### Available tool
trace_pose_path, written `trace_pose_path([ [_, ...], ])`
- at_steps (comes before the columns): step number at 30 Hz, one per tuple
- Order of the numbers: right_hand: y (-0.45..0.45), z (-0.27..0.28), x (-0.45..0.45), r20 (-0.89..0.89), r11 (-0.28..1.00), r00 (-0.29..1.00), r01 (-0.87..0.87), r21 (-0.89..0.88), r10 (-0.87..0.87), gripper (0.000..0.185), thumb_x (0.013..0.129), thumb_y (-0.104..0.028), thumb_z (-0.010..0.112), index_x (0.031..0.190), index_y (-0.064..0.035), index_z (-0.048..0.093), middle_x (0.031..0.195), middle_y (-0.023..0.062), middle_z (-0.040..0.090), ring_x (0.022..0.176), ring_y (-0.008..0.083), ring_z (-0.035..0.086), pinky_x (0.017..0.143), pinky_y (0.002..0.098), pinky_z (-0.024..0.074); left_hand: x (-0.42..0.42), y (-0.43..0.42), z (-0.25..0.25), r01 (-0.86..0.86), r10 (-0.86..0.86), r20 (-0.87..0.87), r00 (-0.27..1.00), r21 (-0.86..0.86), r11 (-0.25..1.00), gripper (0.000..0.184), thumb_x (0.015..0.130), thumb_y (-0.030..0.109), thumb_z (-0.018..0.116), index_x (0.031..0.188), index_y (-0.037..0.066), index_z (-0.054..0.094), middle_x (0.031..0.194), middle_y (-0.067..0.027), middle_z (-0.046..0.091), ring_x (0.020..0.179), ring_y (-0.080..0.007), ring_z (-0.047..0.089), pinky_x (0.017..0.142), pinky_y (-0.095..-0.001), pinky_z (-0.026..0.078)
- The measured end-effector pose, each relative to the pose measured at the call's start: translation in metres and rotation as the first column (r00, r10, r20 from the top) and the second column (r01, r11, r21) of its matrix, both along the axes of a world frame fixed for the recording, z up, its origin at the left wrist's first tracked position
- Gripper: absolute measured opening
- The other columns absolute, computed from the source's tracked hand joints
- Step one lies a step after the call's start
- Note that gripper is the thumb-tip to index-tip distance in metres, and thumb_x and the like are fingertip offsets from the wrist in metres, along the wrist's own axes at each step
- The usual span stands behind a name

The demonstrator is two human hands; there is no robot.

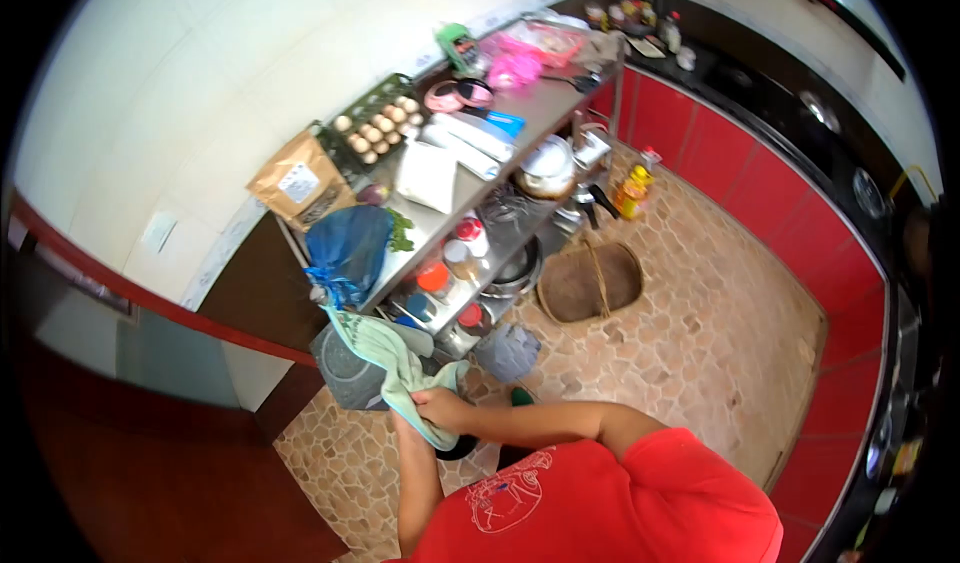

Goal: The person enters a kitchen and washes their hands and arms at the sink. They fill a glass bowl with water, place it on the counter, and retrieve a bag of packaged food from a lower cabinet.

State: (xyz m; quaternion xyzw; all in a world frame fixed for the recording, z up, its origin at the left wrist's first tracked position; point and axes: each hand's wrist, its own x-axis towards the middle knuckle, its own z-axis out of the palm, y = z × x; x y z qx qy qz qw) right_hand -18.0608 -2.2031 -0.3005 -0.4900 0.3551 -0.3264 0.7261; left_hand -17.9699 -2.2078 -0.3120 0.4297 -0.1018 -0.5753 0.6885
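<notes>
A pale green cloth (400, 368) with a light blue edge hangs between my hands and the near corner of the metal shelf. My right hand (440, 410) has its fingers wrapped round the lower part of the cloth. The cloth covers my left hand, and only the wrist and forearm show below it. Behind the cloth stands a grey bin (345, 371) on the floor. A blue plastic bag (350, 248) lies on the shelf's near end, just above the cloth.
The metal shelf (405, 213) holds an egg tray (375, 128), a brown paper bag (300, 181), jars and pots. On the floor are a wicker basket (575, 288), a grey bag (508, 353) and an oil bottle (632, 193). Red cabinets (740, 153) line the right side.
</notes>
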Motion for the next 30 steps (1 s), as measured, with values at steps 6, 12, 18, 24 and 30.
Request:
trace_pose_path([
  [6, -0.023, -0.028, -0.126, -0.104, 0.944, 0.954, -0.255, 0.212, 0.281, 0.031, 0.083, -0.019, 0.062, 0.11, -0.0051, 0.062, 0.087, 0.0042, 0.064, 0.079, 0.0107, 0.06, 0.066, 0.0237, 0.0495, 0.017, 0.013, -0.021, -0.001, -0.057, 0.274, 0.96, 0.207, 0.978, 0.031, 0.091, 0.021, 0.048, 0.11, -0.002, 0.055, 0.1, -0.0132, 0.061, 0.083, -0.0271, 0.062, 0.071, -0.0391, 0.052],
  [12, 0.022, -0.069, -0.256, -0.337, 0.907, 0.924, 0.288, 0.305, -0.18, 0.027, 0.086, -0.017, 0.059, 0.11, -0.005, 0.061, 0.094, 0.0029, 0.064, 0.075, 0.0091, 0.06, 0.062, 0.0212, 0.0488, 0.012, -0.01, -0.035, -0.214, -0.001, 0.554, 0.832, 0.323, 0.922, 0.037, 0.091, 0.025, 0.047, 0.11, -0.005, 0.058, 0.103, -0.0138, 0.062, 0.083, -0.025, 0.062, 0.072, -0.0365, 0.051],
  [18, 0.069, -0.054, -0.321, -0.341, 0.761, 0.843, 0.528, 0.376, -0.416, 0.03, 0.089, -0.022, 0.057, 0.116, -0.0092, 0.057, 0.105, 0.0023, 0.062, 0.079, 0.0091, 0.06, 0.066, 0.0216, 0.0469, 0.044, -0.024, -0.001, -0.428, -0.671, 0.573, -0.471, 0.516, 0.742, 0.055, 0.087, 0.045, 0.05, 0.109, -0.004, 0.058, 0.108, -0.0253, 0.059, 0.098, -0.0375, 0.058, 0.089, -0.0428, 0.043],
  [24, 0.036, 0.051, -0.295, -0.024, 0.934, 0.968, 0.246, 0.258, -0.248, 0.035, 0.091, -0.021, 0.053, 0.123, -0.0056, 0.05, 0.111, 0.009, 0.059, 0.099, 0.0194, 0.059, 0.084, 0.0311, 0.0483, -0.114, -0.073, 0.194, 0.605, -0.29, 0.826, 0.483, -0.076, 0.793, 0.023, 0.092, 0.017, 0.048, 0.095, -0.002, 0.06, 0.097, -0.0149, 0.063, 0.09, -0.0223, 0.06, 0.085, -0.0325, 0.046],
  [30, -0.046, 0.13, -0.203, 0.217, 0.997, 0.976, -0.027, 0.068, 0.012, 0.032, 0.094, -0.032, 0.047, 0.109, -0.0038, 0.054, 0.099, 0.0055, 0.059, 0.087, 0.0134, 0.057, 0.079, 0.0287, 0.0474, -0.273, -0.027, 0.29, 0.958, -0.29, 0.938, 0.192, -0.244, -0.153, 0.018, 0.09, 0.013, 0.05, 0.093, 0.0, 0.062, 0.095, -0.0124, 0.063, 0.089, -0.0209, 0.061, 0.08, -0.0304, 0.047],
])
